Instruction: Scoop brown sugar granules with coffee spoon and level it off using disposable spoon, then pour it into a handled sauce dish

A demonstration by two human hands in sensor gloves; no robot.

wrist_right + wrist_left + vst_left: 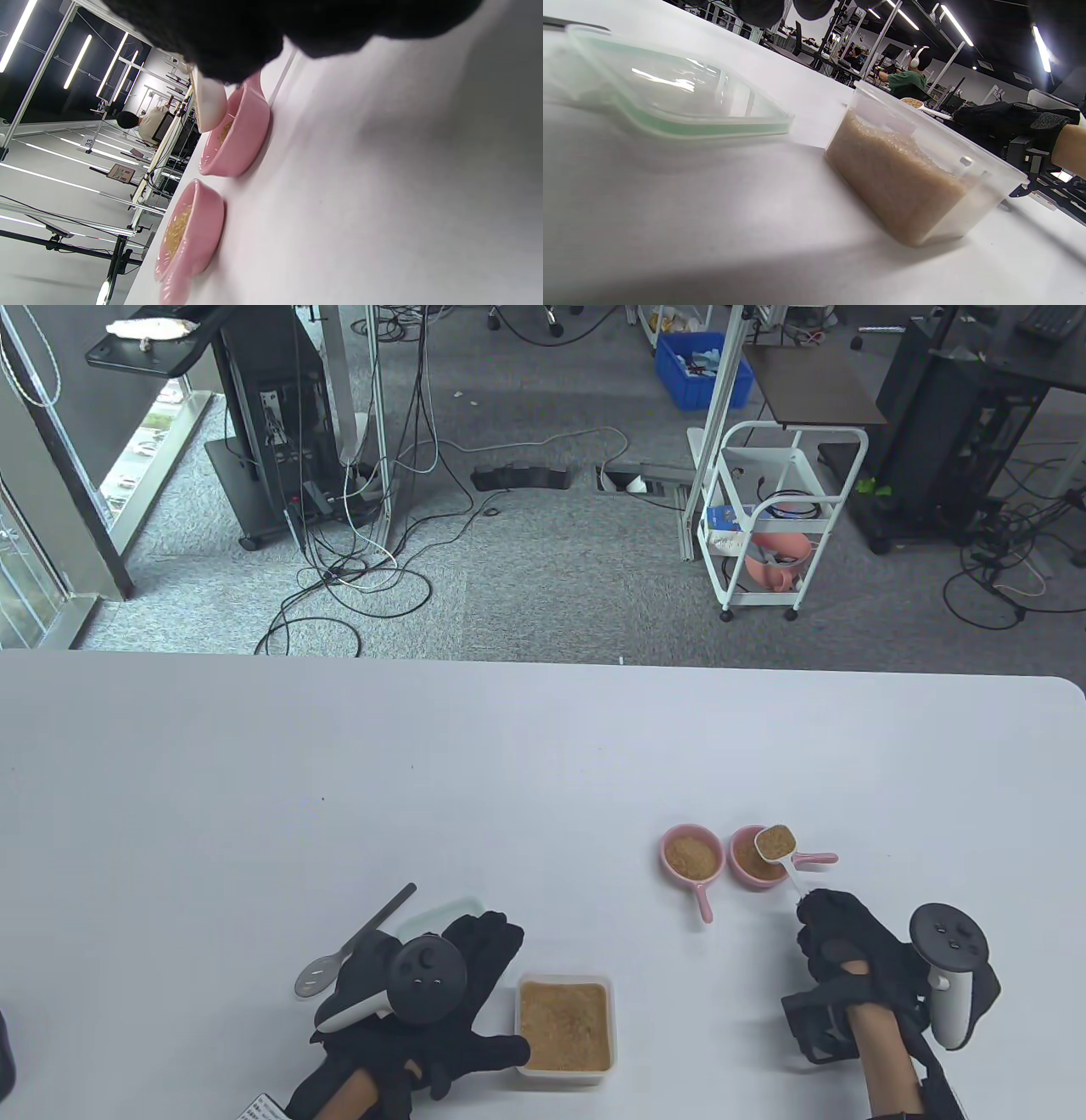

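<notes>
Beyond your white tabletop [424, 746] you see grey carpet [543, 560], tangled cables [356, 577], a white cart [776, 517], a blue bin [704, 369]

The table view is looking steeply down from above. The left wrist view is skimming low beside the sugar tub [916, 186]; the right wrist view, rolled sideways, is sitting close to both pink dishes [237, 135], shared with overhead.

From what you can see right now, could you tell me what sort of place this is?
Most likely a robotics or data-collection lab in an open office: cables trail over grey carpet, a wheeled equipment stand stands behind the white table, and a person at a workstation wears headphones.
</notes>
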